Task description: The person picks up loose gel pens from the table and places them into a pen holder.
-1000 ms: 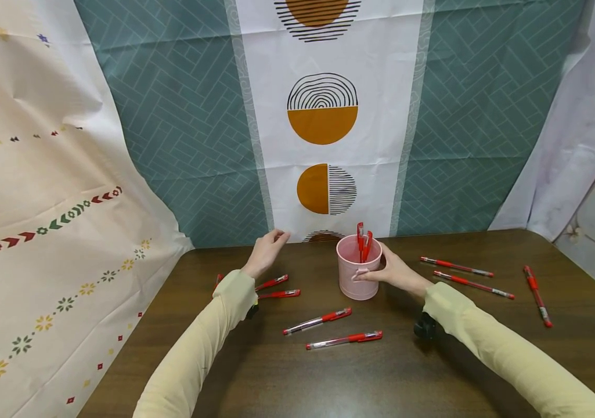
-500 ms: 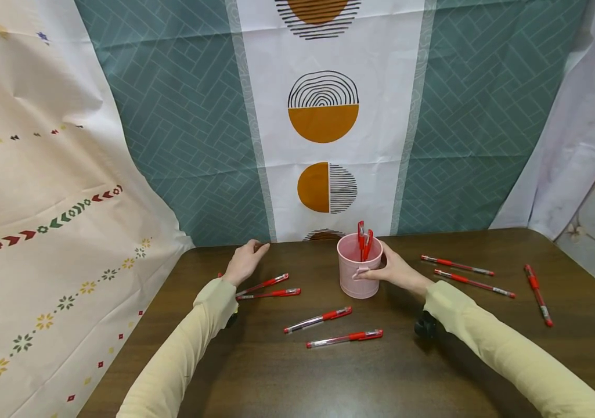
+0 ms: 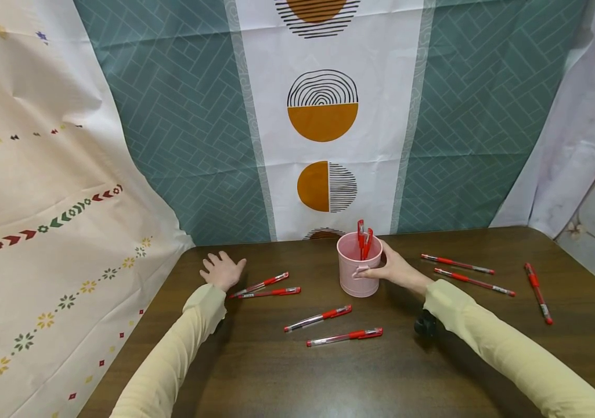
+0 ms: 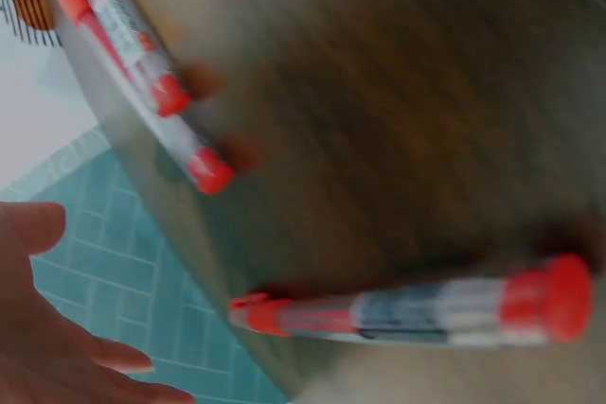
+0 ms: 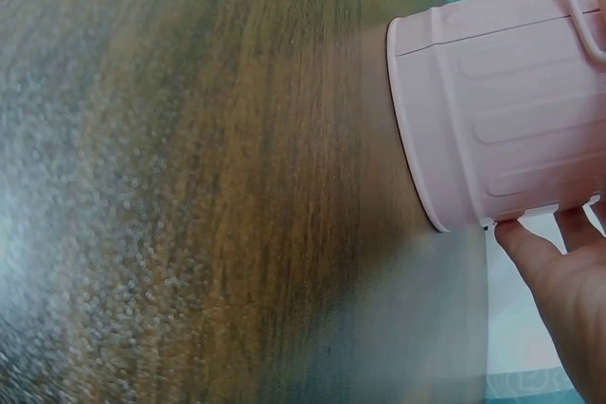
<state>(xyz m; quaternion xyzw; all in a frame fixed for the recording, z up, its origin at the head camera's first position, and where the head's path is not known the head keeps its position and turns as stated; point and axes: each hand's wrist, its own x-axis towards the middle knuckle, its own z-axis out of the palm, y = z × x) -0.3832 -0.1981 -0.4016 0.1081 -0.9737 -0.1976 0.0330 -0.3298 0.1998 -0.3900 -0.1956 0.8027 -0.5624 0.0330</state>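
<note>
Near the back left corner of the tabletop (image 3: pixel 297 377), my left grip (image 3: pixel 222 271) is spread wide and holds nothing; a lone red pen (image 4: pixel 407 314) lies close by, and careless fingers could, I judge, nudge it rolling toward the left edge. To its right lies a pair of red pens (image 3: pixel 271 292), so close together that reaching for one may drag the other. Two more pens (image 3: pixel 345 337) lie farther from the back edge. Near the middle of that edge the pink bucket (image 3: pixel 359 281) stands upright, leaning pens (image 3: pixel 361 241) inside, my right grip (image 3: pixel 396 270) curled round its right side; an uneven pull there could tip it and spill them. Beyond lie two slanting pens (image 3: pixel 473 283), then an outermost pen (image 3: pixel 538 294) toward the right edge, which a bump might roll off.
</note>
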